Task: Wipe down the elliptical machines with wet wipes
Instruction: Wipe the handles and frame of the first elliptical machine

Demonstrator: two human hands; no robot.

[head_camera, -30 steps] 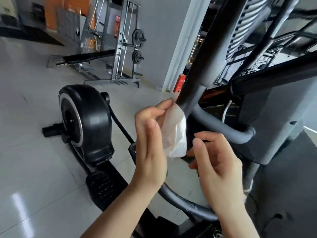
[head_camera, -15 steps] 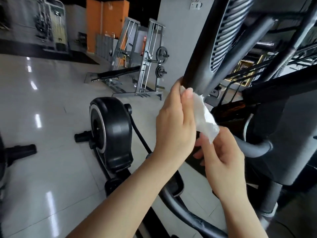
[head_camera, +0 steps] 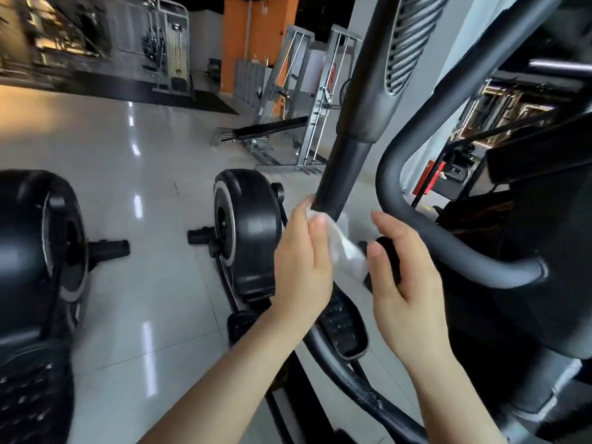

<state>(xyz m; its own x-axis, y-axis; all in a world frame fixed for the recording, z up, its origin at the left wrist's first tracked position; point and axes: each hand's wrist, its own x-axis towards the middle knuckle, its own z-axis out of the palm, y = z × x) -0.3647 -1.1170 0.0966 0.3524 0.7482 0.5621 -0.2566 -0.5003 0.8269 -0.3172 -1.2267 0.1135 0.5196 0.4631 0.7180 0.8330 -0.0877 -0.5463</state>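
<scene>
The left hand (head_camera: pixel 302 267) grips a crumpled white wet wipe (head_camera: pixel 344 251) against the lower end of the elliptical's black upright handlebar tube (head_camera: pixel 341 177). The right hand (head_camera: pixel 405 283) hovers just beside the wipe, fingers loosely curled, holding nothing.

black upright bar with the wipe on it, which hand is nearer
Left. The left hand presses the white wet wipe against the black upright bar at its lower end. The right hand is lower and to the right, off the bar, by the wipe's trailing end.
</scene>
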